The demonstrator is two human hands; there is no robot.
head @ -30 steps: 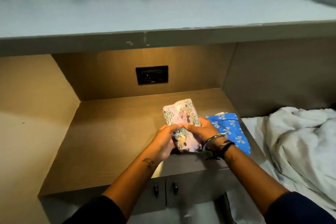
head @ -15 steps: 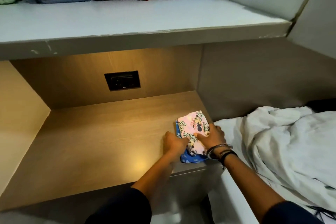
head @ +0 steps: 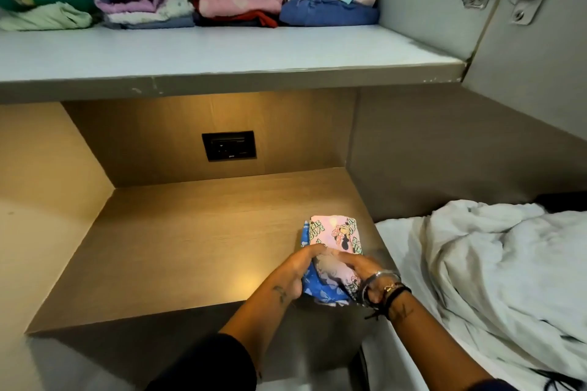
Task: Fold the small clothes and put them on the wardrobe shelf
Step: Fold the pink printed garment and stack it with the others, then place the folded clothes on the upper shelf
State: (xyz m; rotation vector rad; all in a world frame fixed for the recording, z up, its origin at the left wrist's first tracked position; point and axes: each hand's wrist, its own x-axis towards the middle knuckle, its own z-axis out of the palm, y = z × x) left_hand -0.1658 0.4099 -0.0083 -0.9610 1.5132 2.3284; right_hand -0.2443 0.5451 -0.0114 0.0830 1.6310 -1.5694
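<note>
low and right of centre in the frame, both hands close on a small stack of two folded garments at the front right corner of the wooden worktop (head: 165, 251): a pink cartoon-print piece (head: 341, 240) lies on top of a blue patterned piece (head: 320, 287), whose edge shows at the left and near sides. the left hand (head: 297, 273) cups the stack's left side with its fingers (head: 313, 251) curled over the top edge, clamped on the cloth; the right hand (head: 365, 276), with bracelets at the wrist, presses on the near right part, its fingers bent onto the pink fabric with the thumb side tucked toward the blue layer. whether the stack is already clear of the worktop i cannot tell; its far end seems to rest there. the folding looks done for these two, so the step in hand reads as gathering the pair for the move. across the top of the frame runs the pale wardrobe shelf (head: 254, 54), with piles of folded clothes (head: 228, 0) along its back and bare shelf in front. the next move calls for a firm pinch from both sides so the layers do not slide apart, a lift up and forward past the shelf's front lip, and a level set-down on the open part. at the right of the frame lies a rumpled white bedsheet (head: 495, 263).
</note>
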